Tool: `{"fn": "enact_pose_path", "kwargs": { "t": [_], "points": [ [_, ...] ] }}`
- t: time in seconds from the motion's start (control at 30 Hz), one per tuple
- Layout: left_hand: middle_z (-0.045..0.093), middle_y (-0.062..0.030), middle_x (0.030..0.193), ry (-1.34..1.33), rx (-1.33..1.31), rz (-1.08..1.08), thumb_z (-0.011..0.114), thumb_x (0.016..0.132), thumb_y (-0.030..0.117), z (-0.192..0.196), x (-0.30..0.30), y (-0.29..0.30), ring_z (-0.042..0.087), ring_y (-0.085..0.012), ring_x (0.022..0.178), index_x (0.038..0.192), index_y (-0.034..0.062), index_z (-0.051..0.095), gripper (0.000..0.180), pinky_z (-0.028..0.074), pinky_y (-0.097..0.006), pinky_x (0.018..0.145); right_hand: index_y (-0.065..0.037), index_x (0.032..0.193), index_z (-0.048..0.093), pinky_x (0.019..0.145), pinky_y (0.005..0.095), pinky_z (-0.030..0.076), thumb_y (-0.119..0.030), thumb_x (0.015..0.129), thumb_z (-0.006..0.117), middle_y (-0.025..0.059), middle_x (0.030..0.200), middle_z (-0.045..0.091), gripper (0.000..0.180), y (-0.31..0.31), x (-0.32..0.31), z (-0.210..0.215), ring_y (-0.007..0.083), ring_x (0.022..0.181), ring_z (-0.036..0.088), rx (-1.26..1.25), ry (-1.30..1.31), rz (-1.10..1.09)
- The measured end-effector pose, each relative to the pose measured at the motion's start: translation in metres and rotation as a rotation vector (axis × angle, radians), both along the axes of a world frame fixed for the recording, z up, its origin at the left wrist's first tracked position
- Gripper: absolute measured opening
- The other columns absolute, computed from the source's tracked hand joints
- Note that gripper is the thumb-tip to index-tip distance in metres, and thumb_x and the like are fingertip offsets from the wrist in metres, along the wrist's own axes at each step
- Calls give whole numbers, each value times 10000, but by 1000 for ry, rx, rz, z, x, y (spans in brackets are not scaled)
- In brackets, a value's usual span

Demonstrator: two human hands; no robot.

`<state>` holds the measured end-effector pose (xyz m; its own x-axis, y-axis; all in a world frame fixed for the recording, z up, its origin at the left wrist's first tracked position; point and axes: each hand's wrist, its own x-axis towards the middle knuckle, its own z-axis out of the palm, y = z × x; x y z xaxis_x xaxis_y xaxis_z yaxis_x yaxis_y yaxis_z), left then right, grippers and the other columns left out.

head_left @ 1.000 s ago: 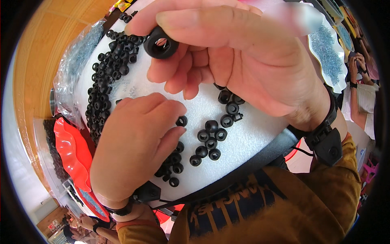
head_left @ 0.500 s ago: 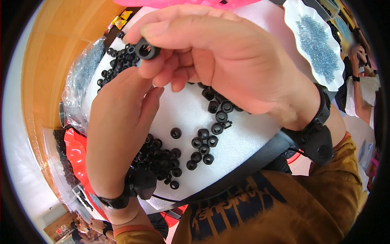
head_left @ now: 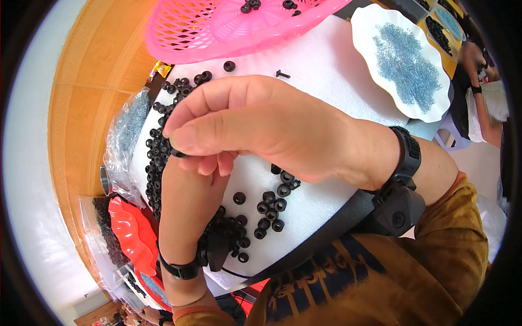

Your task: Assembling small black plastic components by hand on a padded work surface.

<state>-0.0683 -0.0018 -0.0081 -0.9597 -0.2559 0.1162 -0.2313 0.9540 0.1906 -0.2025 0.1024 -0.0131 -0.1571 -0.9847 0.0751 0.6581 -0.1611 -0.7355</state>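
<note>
My right hand (head_left: 244, 119) is closed over the white work surface (head_left: 321, 217). Between its thumb and fingertips shows the dark edge of a black ring-shaped part (head_left: 178, 154). Just below it is my left hand (head_left: 193, 190), its fingers hidden behind the right one, so its grip is not visible. Many similar black parts (head_left: 155, 157) lie heaped along the left side. A second heap (head_left: 236, 228) sits beside my left wrist, with several loose rings (head_left: 272, 209) to its right. Beyond my right hand lies a small black T-shaped pin (head_left: 283, 74).
A pink mesh basket (head_left: 185, 56) with a few black parts stands at the far side. At right is a white scalloped dish (head_left: 363, 61) of small bluish pieces. A clear bag (head_left: 126, 144) and red dish (head_left: 131, 233) are at left. Another person's hand (head_left: 472, 57) shows far right.
The view has shifted, bringing more of the pink basket in. My right hand has turned and come down over my left fingers, covering most of the black ring that showed plainly before.
</note>
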Motion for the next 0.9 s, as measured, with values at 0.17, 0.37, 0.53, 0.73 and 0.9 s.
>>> {"fn": "enact_pose_path", "kwargs": {
  "t": [0.17, 0.37, 0.53, 0.73, 0.9],
  "points": [
    [603, -60, 806, 282, 634, 329, 586, 798, -29, 2, 32, 7, 591, -122, 727, 935, 19, 551, 149, 469, -234, 642, 3, 873, 626, 652, 247, 434, -183, 804, 613, 39, 778, 610, 199, 4, 2, 2, 111, 721, 550, 52, 17, 52],
    [601, -60, 895, 539, 1127, 316, 548, 809, -62, 7, 52, 6, 549, -64, 717, 1002, -8, 529, 202, 455, -170, 588, 12, 1031, 598, 674, 238, 440, -146, 862, 611, 73, 881, 646, 233, 0, 10, -9, 111, 757, 577, 77, 38, 157],
    [588, -48, 904, 535, 1137, 343, 548, 818, -31, 10, 56, -1, 498, -36, 713, 1015, -12, 570, 200, 390, -150, 593, 9, 1039, 597, 688, 246, 451, -131, 867, 599, 67, 898, 642, 223, -1, 14, -10, 119, 777, 605, 136, 59, 153],
    [562, -17, 919, 558, 993, 280, 559, 861, 21, 7, 51, 2, 492, -55, 755, 1035, -7, 626, 188, 410, -185, 645, 5, 1048, 598, 702, 246, 454, -130, 876, 591, 60, 917, 635, 219, -2, 16, -12, 126, 817, 618, 128, 77, 155],
    [576, -58, 929, 527, 943, 241, 589, 836, -16, 10, 54, 6, 521, -70, 768, 1136, -14, 543, 303, 431, -192, 661, 6, 1045, 602, 701, 244, 450, -139, 871, 599, 62, 891, 633, 226, -2, 16, -14, 108, 774, 588, 124, 73, 154]
  ]
}}
